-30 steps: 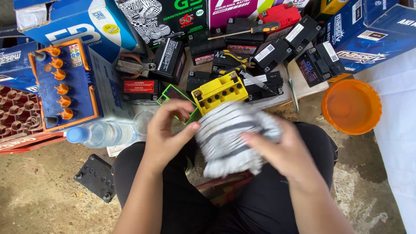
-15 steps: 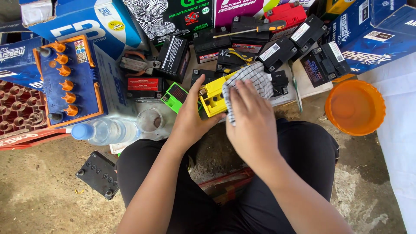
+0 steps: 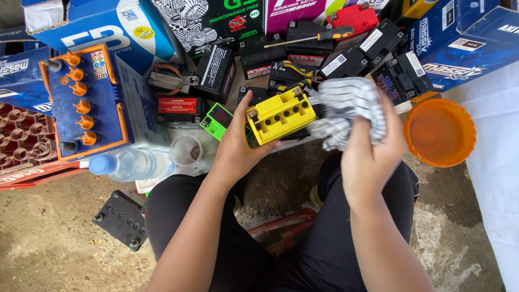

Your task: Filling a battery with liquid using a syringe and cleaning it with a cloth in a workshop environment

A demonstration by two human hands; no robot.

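While the left hand (image 3: 235, 148) grips the small yellow-topped black battery (image 3: 279, 114) above the lap | right hand (image 3: 373, 151) clutches a bunched grey-and-white checked cloth (image 3: 348, 108) just beside it | orange plastic bowl (image 3: 439, 131) further right | clear water bottle (image 3: 132, 164) lies left.

the battery (image 3: 280, 114) has a smooth yellow plastic top; the rag (image 3: 346, 108) is soft woven cloth; the orange bowl (image 3: 439, 132) is glossy plastic; the floor (image 3: 48, 238) is rough concrete.
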